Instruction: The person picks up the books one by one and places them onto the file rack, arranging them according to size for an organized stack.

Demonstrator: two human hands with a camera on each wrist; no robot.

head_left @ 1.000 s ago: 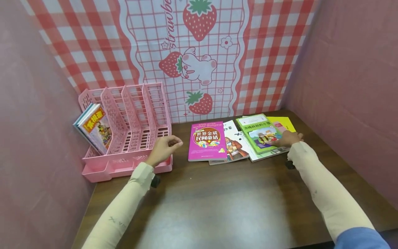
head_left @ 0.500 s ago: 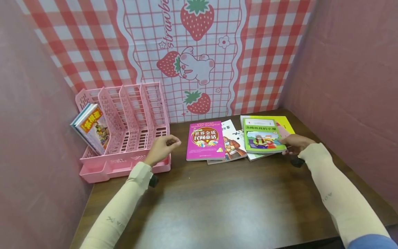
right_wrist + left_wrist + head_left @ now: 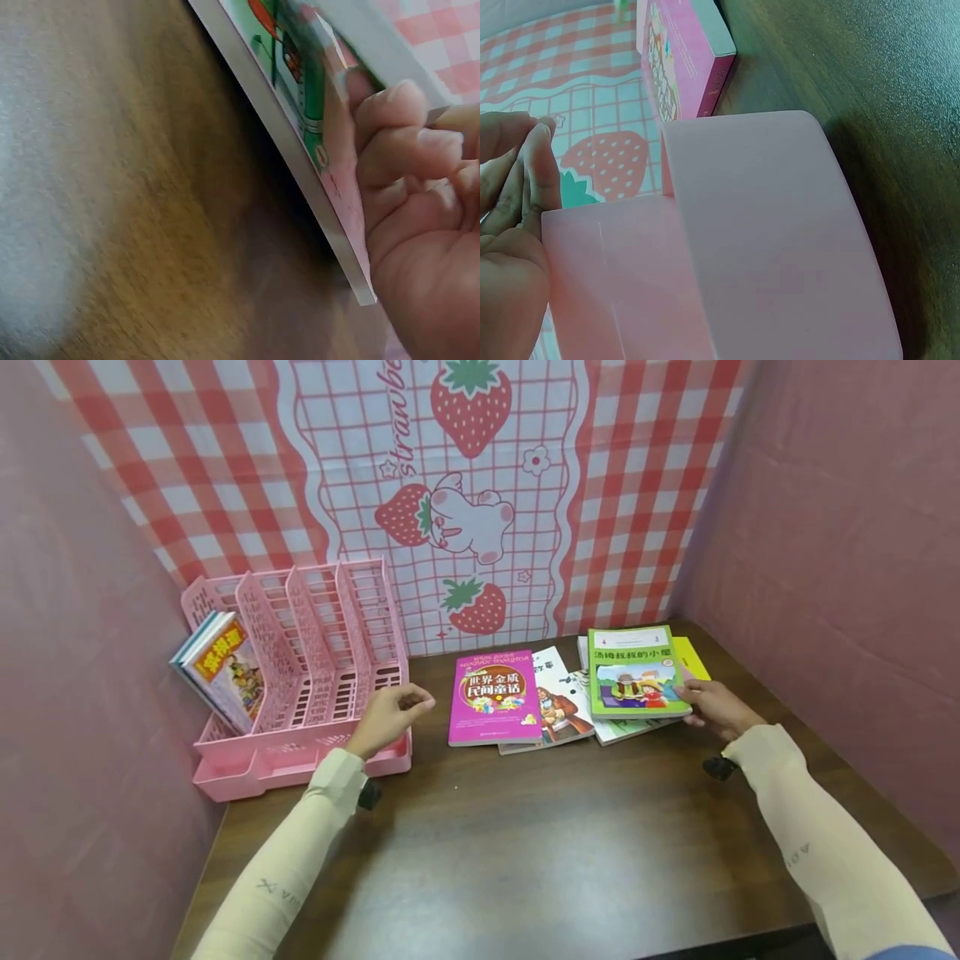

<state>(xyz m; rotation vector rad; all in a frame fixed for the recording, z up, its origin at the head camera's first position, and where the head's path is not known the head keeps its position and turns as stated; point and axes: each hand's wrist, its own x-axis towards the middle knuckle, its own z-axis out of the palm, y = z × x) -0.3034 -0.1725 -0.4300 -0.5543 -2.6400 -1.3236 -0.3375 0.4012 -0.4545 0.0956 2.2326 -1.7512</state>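
Note:
My right hand [image 3: 717,706] pinches the lower right corner of a green-covered book [image 3: 637,675]. This book is held over a yellow book [image 3: 692,658] and a white-and-green book [image 3: 633,729]. In the right wrist view the fingers [image 3: 420,150] curl at its edge, and part of the grip is hidden. My left hand [image 3: 390,718] hangs loosely curled at the right end of a pink file rack [image 3: 300,743], holding nothing. The left wrist view has its fingertips close together beside the rack's wall [image 3: 772,225]; whether they touch it I cannot tell.
A magenta book [image 3: 495,697] lies on the brown table [image 3: 510,835], overlapping a white book with a cartoon figure [image 3: 558,706]. Several books [image 3: 228,668] lean in the rack's leftmost slot. A checked strawberry cloth [image 3: 465,510] hangs behind, with pink cloth at both sides.
My right hand has drawn the green book off the pile's slant, turned it straighter and raised it slightly. The left hand stays by the rack. The head view has shifted a little.

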